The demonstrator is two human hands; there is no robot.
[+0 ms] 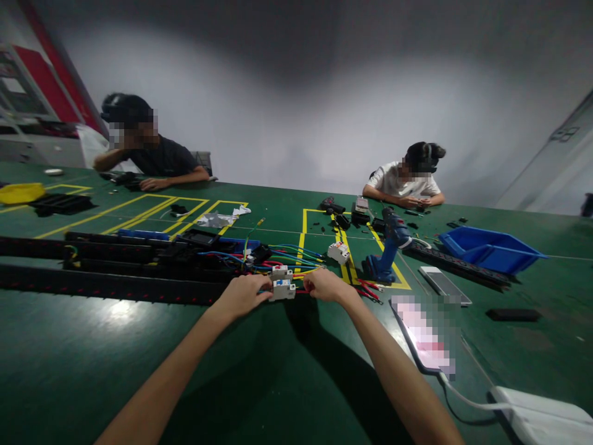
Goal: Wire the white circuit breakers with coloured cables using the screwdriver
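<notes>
A small white circuit breaker [283, 290] with a blue mark is in front of me at the table's middle. My left hand [244, 295] is closed at its left side, fingertips against the housing. A red wire [302, 292] runs from the breaker's right side into my right hand [323, 283], whose fingers are closed around it. Just behind is a second white breaker [279, 271]. Blue, green and yellow wires [296, 252] stretch behind my hands. Another white breaker [338, 252] lies beyond my right hand. My fingertips are partly hidden.
Long black rails [115, 285] extend left. To the right are a blue cordless drill [386, 250], red wire ends [369, 290], a blue bin [491, 247], a phone [424, 337] on a white cable and a grey-white device [445, 285]. Two people [152, 154] sit across the green table.
</notes>
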